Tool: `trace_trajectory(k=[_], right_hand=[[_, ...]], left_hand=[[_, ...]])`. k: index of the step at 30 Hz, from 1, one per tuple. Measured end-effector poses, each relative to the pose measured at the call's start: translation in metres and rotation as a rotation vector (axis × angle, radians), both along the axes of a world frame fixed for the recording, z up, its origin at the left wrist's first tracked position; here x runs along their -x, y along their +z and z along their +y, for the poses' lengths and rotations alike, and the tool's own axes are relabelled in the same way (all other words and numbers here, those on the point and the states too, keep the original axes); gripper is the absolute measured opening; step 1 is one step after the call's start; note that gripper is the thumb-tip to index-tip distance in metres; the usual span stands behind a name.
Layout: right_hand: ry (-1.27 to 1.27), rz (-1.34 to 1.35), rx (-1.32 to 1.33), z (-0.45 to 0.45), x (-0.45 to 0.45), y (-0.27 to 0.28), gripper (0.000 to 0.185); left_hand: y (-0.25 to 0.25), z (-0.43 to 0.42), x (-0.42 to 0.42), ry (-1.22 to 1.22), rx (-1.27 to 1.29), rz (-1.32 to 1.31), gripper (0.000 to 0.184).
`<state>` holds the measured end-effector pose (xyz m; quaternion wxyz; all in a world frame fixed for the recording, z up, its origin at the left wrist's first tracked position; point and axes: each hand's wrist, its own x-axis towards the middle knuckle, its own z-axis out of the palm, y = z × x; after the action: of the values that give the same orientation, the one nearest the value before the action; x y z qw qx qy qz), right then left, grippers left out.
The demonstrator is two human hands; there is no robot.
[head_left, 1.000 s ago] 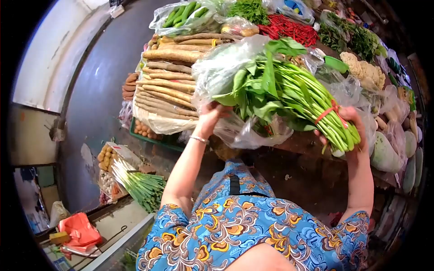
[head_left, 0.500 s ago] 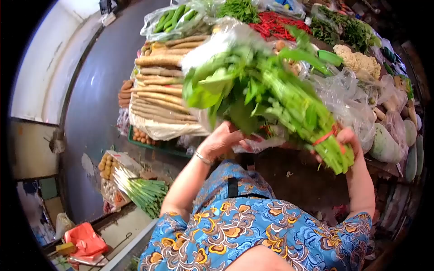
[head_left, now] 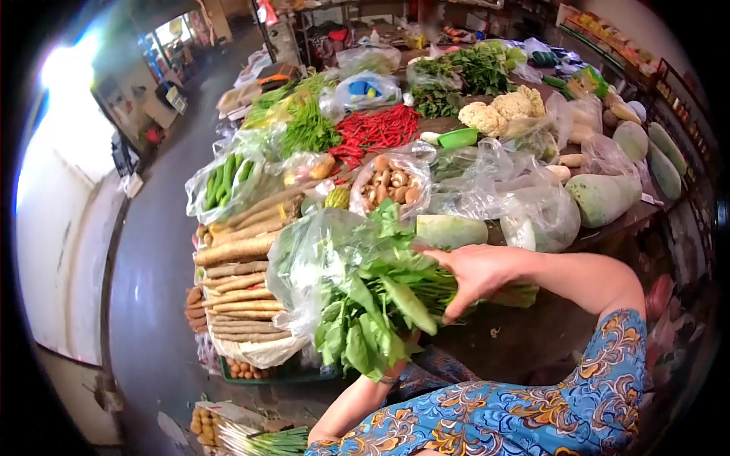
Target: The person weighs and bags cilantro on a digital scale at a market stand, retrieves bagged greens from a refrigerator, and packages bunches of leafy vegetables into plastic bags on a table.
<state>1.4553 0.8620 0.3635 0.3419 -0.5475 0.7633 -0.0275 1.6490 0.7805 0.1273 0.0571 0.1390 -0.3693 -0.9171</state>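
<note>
A large bunch of leafy greens is held up in front of me, its leaves towards the left and its stems towards the right. My right hand is curved over the stems from above, thumb and fingers apart around them. From below, my left hand bears the bunch at the leafy end; most of its fingers are hidden behind the leaves. A clear plastic bag lies right behind the leaves, over the end of the long pale roots.
Beyond the bunch, the stall holds mushrooms in a bag, a cut winter melon, red chillies, cauliflower and whole melons. Cucumbers sit in a bag at left. Spring onions lie low at left.
The view has tilted up and turned. The greens have swung lower, their stems now pointing right. My right hand has shifted from the tied stem end to the top of the bunch.
</note>
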Motion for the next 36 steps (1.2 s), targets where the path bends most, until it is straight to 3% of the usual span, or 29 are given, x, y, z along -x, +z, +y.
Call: trace_trajectory(k=[2,4,6,8,10,12,15,20,24,25,26,28,30,34,35,36], right_hand=[[-0.011,-0.025,-0.3,-0.02,0.02,-0.013,0.073],[-0.181,-0.271,-0.068,-0.012,0.032,-0.009,0.072],[-0.107,-0.165,-0.066,-0.014,0.046,0.002,0.071],[0.108,0.154,-0.004,-0.009,0.065,0.008,0.075],[0.238,0.221,-0.015,-0.005,0.083,0.033,0.078],[0.44,0.465,0.061,0.001,0.099,0.051,0.079],[0.569,0.582,0.254,0.017,0.123,0.056,0.082],[0.692,0.78,0.495,0.032,0.158,0.086,0.079],[0.53,0.974,0.697,0.059,0.196,0.114,0.068],[0.461,0.99,0.646,0.067,0.2,0.131,0.064],[0.49,1.053,0.913,0.066,0.219,0.135,0.066],[0.421,1.206,0.765,0.087,0.248,0.157,0.067],[0.274,1.279,0.789,0.1,0.289,0.174,0.066],[0.083,1.548,1.18,0.102,0.49,0.211,0.073],[-0.306,1.509,1.088,0.089,0.54,0.218,0.065],[-0.685,1.432,0.974,0.079,0.569,0.222,0.069]], left_hand=[[0.0,0.003,0.008,-0.049,0.089,-0.014,0.048],[0.001,-0.006,0.015,-0.087,0.199,-0.029,0.048],[-0.002,-0.027,0.019,-0.077,0.342,-0.067,0.049],[-0.008,-0.059,0.017,0.0,0.529,-0.131,0.049],[-0.013,-0.093,0.013,0.114,0.719,-0.231,0.05],[-0.02,-0.123,0.005,0.273,0.983,-0.354,0.05],[-0.036,-0.169,0.011,0.46,1.45,-0.62,0.051],[-0.055,-0.173,0.029,0.258,1.767,-0.937,0.052],[-0.058,-0.163,0.036,0.13,1.821,-1.039,0.053],[-0.057,-0.163,0.037,0.11,1.829,-1.055,0.053],[-0.055,-0.164,0.038,0.092,1.838,-1.07,0.053],[-0.051,-0.167,0.039,0.066,1.849,-1.096,0.054],[-0.048,-0.168,0.04,0.035,1.858,-1.108,0.054],[-0.039,-0.158,0.048,-0.072,1.88,-1.103,0.055],[-0.037,-0.152,0.05,-0.111,1.885,-1.089,0.055],[-0.032,-0.145,0.056,-0.139,1.881,-1.071,0.056]])
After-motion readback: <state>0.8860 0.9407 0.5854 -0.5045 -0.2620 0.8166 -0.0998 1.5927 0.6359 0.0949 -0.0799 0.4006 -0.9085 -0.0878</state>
